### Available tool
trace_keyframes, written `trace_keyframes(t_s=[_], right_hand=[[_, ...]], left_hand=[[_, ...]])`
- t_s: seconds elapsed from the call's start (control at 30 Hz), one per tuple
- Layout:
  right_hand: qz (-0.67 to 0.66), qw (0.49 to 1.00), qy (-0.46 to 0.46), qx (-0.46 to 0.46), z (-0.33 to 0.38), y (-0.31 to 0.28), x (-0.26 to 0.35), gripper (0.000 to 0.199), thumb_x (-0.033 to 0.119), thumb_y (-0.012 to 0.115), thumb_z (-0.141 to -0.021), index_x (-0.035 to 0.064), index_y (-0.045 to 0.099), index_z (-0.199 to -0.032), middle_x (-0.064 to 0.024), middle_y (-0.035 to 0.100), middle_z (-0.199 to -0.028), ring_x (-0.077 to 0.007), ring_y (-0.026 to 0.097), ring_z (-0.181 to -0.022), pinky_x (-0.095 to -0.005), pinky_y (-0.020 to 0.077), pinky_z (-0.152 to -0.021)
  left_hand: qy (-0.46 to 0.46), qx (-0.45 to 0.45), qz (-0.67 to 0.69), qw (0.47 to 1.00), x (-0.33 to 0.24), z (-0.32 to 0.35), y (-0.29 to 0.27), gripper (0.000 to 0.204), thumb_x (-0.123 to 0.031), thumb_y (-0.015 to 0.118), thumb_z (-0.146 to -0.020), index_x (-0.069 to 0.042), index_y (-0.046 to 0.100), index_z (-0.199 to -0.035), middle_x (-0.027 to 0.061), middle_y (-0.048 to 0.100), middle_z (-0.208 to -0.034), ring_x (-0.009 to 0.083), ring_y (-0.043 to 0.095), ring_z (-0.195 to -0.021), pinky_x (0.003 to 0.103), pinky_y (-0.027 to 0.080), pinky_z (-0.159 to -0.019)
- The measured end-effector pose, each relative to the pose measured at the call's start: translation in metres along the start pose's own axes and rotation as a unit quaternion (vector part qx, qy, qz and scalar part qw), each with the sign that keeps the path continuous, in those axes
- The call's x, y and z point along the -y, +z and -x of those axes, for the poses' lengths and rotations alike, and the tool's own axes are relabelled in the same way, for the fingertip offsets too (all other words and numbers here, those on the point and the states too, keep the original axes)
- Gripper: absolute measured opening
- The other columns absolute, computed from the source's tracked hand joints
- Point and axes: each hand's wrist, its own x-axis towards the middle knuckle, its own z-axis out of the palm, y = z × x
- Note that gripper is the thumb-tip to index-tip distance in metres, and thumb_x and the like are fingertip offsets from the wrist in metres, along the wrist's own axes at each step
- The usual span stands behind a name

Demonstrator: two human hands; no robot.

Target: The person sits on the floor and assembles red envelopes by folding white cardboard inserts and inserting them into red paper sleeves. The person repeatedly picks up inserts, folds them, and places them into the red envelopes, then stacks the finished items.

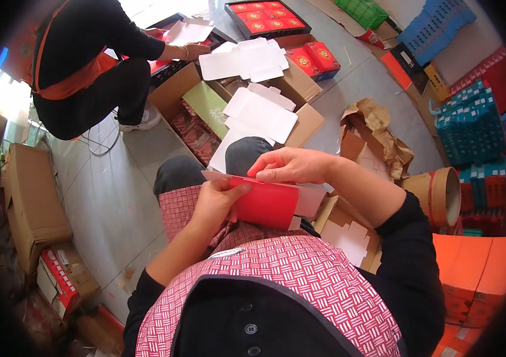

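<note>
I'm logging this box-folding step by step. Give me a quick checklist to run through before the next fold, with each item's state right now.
1. Left hand has a grip on the red carton blank: ok, thumb on its red face.
2. Right hand on the blank's top edge: ok, fingers curled over it.
3. Blank held clear of the lap: ok.
4. White end flaps free: cannot tell, partly hidden.
5. Spare white blanks in the open cardboard box ahead: ok.
6. Co-worker's hand apart from the blank: ok.

The folded box [270, 202] sits between both hands above the lap, an open carton [247, 113] ahead, a cardboard tube [437, 193] to the right
</note>
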Motion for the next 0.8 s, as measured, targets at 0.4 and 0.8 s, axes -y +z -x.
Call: trace_keyframes(t_s=[0.4,0.8], right_hand=[[0.339,0.886,-0.26,-0.18,-0.007,0.004,-0.024,0.045,0.021,0.061,-0.082,0.0076,0.054,-0.124,-0.0223,0.064,-0.101,-0.0338,0.063,-0.092,-0.0376,0.0497,-0.081],[0.322,0.927,-0.137,-0.135,-0.004,0.011,-0.001,0.053,0.042,0.058,-0.088,0.0031,0.054,-0.123,-0.0208,0.065,-0.097,-0.0332,0.063,-0.09,-0.0365,0.0487,-0.08]], left_hand=[[0.031,0.016,0.063,0.997,0.008,-0.01,-0.006,0.021,-0.009,0.066,-0.084,0.0,0.055,-0.098,0.0051,0.06,-0.066,0.0082,0.048,-0.037,0.02,0.034,-0.031],[0.052,0.024,-0.041,0.998,0.019,-0.01,-0.009,0.023,-0.001,0.058,-0.086,0.001,0.057,-0.109,0.0085,0.066,-0.086,0.0098,0.047,-0.039,0.023,0.034,-0.033]])
